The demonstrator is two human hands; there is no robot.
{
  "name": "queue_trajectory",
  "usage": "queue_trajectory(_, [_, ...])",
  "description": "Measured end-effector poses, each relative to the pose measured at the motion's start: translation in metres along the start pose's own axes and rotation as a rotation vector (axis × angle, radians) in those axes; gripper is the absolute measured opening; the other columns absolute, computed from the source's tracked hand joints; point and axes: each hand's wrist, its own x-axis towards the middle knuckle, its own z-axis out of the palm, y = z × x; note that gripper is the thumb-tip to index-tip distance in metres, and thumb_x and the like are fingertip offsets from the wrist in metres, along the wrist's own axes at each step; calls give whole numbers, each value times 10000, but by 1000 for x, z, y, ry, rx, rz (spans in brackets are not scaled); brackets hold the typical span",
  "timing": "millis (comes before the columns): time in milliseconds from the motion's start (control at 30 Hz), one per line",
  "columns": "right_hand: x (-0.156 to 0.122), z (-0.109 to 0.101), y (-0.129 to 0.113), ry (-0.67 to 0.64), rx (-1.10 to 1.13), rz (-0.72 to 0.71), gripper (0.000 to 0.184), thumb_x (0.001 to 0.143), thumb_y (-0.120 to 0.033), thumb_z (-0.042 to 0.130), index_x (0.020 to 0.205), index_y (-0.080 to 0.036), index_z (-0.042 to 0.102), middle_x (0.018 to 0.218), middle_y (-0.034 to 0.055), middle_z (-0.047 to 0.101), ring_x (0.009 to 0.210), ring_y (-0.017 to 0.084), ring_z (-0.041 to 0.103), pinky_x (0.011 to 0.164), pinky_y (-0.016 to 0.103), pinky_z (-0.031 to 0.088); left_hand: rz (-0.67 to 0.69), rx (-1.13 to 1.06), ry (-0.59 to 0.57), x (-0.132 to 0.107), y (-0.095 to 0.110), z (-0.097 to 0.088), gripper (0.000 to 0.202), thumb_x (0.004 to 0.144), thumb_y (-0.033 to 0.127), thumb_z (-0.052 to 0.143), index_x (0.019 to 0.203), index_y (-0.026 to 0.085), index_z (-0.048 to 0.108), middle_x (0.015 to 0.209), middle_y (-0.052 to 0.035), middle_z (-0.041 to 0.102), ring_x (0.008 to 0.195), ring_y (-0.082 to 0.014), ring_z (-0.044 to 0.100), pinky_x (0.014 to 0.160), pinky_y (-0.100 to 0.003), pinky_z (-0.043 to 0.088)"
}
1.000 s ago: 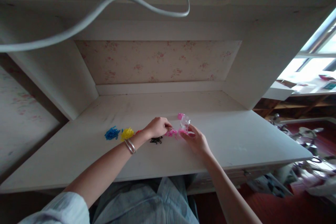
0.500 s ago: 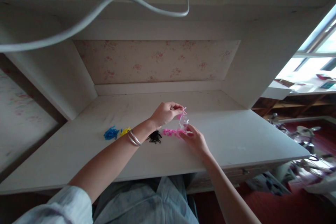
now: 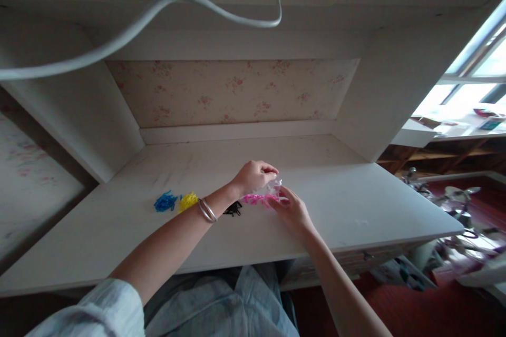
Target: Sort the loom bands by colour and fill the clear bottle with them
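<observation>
One jar (image 3: 278,184) stands on the table (image 3: 356,195), the right hand (image 3: 293,211) on its near side with fingers grasping its base. Left of the jar lie one black pile (image 3: 234,209), one pink pile (image 3: 252,199), one yellow pile (image 3: 187,201), one blue pile (image 3: 165,201). At its mouth is the left hand (image 3: 253,176); whether its bent fingers grip anything, I cannot tell. Work at the mouth seems the step; the next move calls for a steady jar.

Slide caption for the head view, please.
Left hand at a clear container, right hand holding it, pink pieces alongside.
</observation>
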Motion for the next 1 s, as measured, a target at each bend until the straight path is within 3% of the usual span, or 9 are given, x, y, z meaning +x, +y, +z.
queue_trajectory(200, [0, 0, 0, -24, -46, 0, 455, 747, -461, 586, 1145, -240, 573, 1000, 43, 651, 742, 164, 617, 679, 286, 485, 84, 130, 17, -10, -14, 10, 569, 669, 443, 697, 1180, 215, 591, 1173, -53, 617, 964, -185, 595, 855, -276, 462])
queue_trajectory(333, [2, 1, -1, -33, -59, -29, 426, 765, -457, 573, 1136, -246, 570, 1028, 43, 635, 762, 155, 604, 683, 277, 480, 53, 163, 22, -11, -27, 16, 533, 673, 434, 698, 1158, 233, 602, 1104, -39, 657, 990, -186, 601, 872, -276, 452])
queue_trajectory(400, [1, 0, -4, 21, -80, -82, 448, 749, -451, 590, 1139, -232, 559, 1056, 58, 611, 773, 154, 589, 666, 269, 476, 37, 163, 20, -9, -31, 15, 518, 665, 430, 705, 1138, 237, 616, 1068, -34, 673, 971, -184, 611, 871, -275, 450])
queue_trajectory(467, [-4, 0, -9, 160, -142, -134, 435, 742, -443, 598, 1102, -202, 562, 1014, 72, 599, 748, 154, 563, 647, 267, 465, 46, 167, 22, -6, -33, 13, 509, 650, 420, 718, 1119, 241, 629, 1045, -26, 683, 963, -183, 616, 884, -273, 441])
queue_trajectory(567, [-16, 5, -17, 282, -270, -171, 255, 821, -410, 511, 928, -199, 605, 776, 35, 596, 644, 144, 522, 621, 253, 427, 58, 161, 18, -1, -37, 10, 499, 634, 418, 728, 1096, 250, 644, 1031, -15, 689, 953, -180, 622, 889, -270, 440])
queue_trajectory(633, [-24, 11, -23, 158, -363, -177, 235, 861, -381, 456, 860, -229, 635, 642, 6, 581, 570, 137, 517, 586, 239, 394, 58, 156, 12, 2, -40, 10, 509, 627, 425, 730, 1098, 253, 645, 1028, -14, 690, 948, -179, 623, 874, -268, 449])
queue_trajectory(733, [-27, 22, -32, -63, -530, -141, 254, 867, -374, 448, 1002, -305, 652, 584, -4, 606, 517, 150, 542, 528, 242, 346, 52, 161, 13, 4, -41, 10, 512, 622, 437, 728, 1096, 261, 646, 1018, -11, 693, 922, -181, 628, 840, -274, 464])
queue_trajectory(833, [-18, 32, -40, -133, -679, -93, 306, 864, -414, 446, 1108, -343, 615, 637, 23, 649, 527, 175, 572, 507, 253, 320, 30, 160, 10, 6, -39, 9, 503, 616, 437, 732, 1082, 263, 655, 1016, -14, 693, 914, -185, 629, 841, -278, 463])
queue_trajectory(1000, [-2, 42, -49, -196, -808, -66, 300, 864, -430, 427, 947, -298, 683, 722, 76, 667, 594, 209, 608, 512, 274, 341, 6, 162, -4, 6, -38, 8, 529, 602, 436, 741, 1092, 258, 654, 1012, -25, 692, 905, -186, 629, 818, -270, 466])
